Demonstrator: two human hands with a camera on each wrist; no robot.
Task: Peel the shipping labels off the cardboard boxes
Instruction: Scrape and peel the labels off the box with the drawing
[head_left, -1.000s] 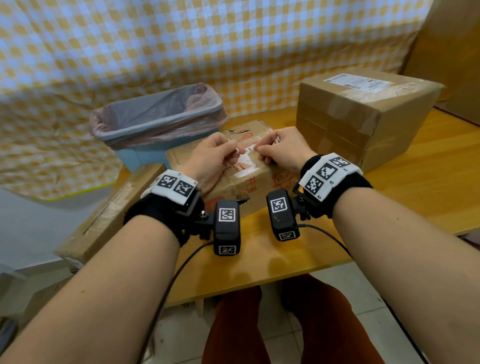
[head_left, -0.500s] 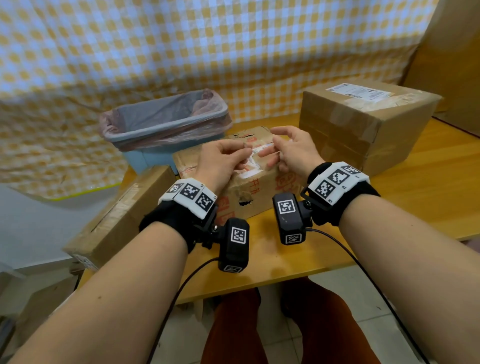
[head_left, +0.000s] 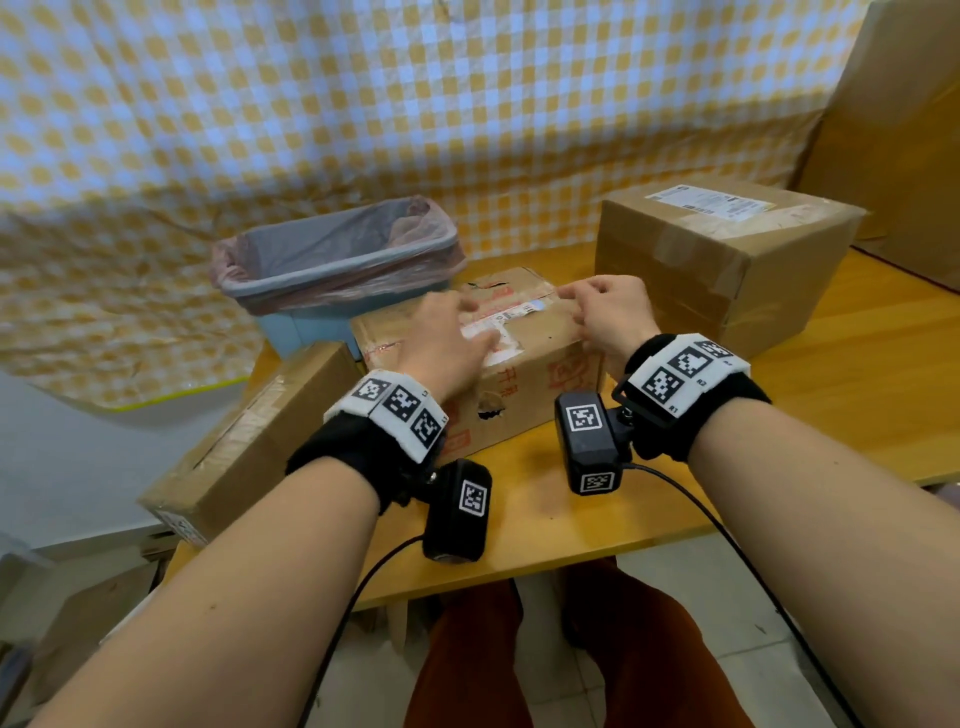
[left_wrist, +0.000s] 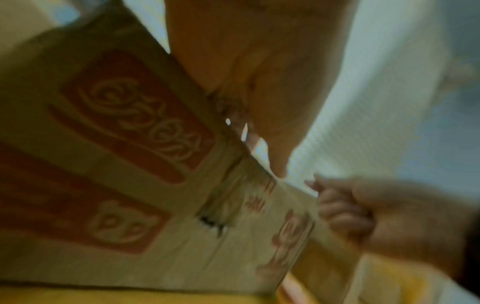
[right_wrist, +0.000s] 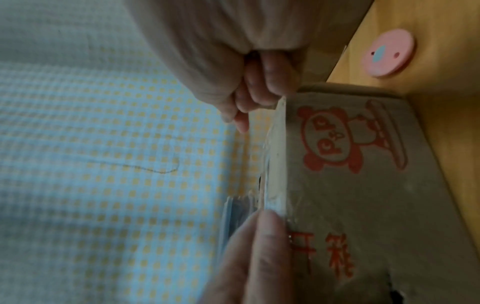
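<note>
A small cardboard box (head_left: 524, 395) with red print stands mid-table, also seen as the box (right_wrist: 363, 205) and the box (left_wrist: 130, 144). Torn white label remains (head_left: 491, 340) and a barcode label strip (head_left: 522, 307) lie on its top. My left hand (head_left: 449, 340) lies over the top's left part, its fingers (right_wrist: 262, 242) fairly straight against the top edge. My right hand (head_left: 605, 312) sits at the top's right end with fingers (right_wrist: 255, 96) curled, thumb and forefinger pinching at the strip's end. The left wrist view is blurred and shows the right hand (left_wrist: 345, 214) as a fist.
A larger taped box (head_left: 727, 270) with an intact shipping label (head_left: 709, 200) stands at the right. A flat box (head_left: 249, 441) hangs over the table's left edge. Behind is a blue bin (head_left: 337, 260) with a pink liner. A pink disc (right_wrist: 392, 53) lies on the wooden table (head_left: 841, 379).
Both hands held a strip lifted above the box half a second ago. They have dropped to the box top and moved apart, the left now lying flat.
</note>
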